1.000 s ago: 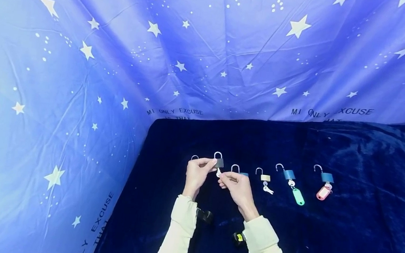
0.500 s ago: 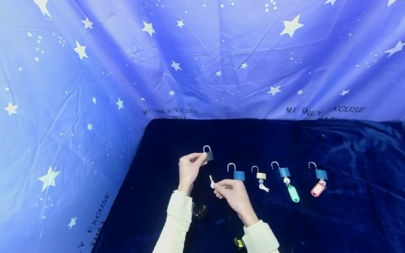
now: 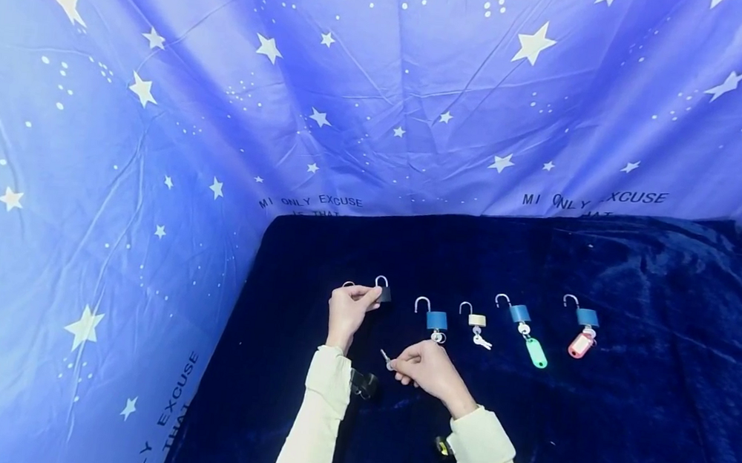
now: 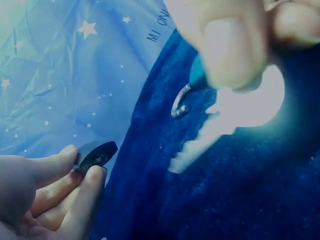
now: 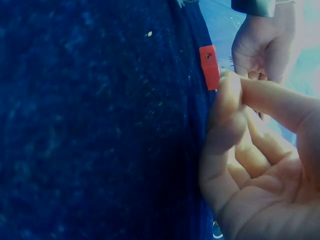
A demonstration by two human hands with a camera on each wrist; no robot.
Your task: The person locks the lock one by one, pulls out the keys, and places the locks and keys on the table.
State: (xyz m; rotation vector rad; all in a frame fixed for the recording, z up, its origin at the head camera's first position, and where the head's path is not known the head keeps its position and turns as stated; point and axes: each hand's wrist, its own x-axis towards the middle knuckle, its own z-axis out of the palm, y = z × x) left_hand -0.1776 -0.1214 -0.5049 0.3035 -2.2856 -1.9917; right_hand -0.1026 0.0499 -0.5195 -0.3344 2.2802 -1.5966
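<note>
My left hand (image 3: 346,315) pinches a dark padlock (image 3: 385,294) by its body, with the shackle pointing up. In the left wrist view the keyhole face of this dark padlock (image 4: 97,155) shows between thumb and fingers. My right hand (image 3: 428,365) pinches a small silver key (image 3: 387,361) by its bow, lower and to the right of the lock. Close to the left wrist camera, the toothed blade of the key (image 4: 197,142) points down and left, apart from the lock. The right wrist view shows my right hand (image 5: 260,155) with the fingers hiding the key.
To the right, on dark blue cloth (image 3: 633,436), lie unlocked padlocks with keys: blue (image 3: 436,320), brass (image 3: 477,320), blue with green tag (image 3: 537,353), and blue with red tag (image 3: 581,345). A red padlock (image 5: 209,67) appears in the right wrist view. Starry curtains (image 3: 359,74) surround the cloth.
The key has come out of the dark padlock and moved down, away from it, in my right hand. My left hand has shifted slightly left with the padlock. The blue padlock's key now shows.
</note>
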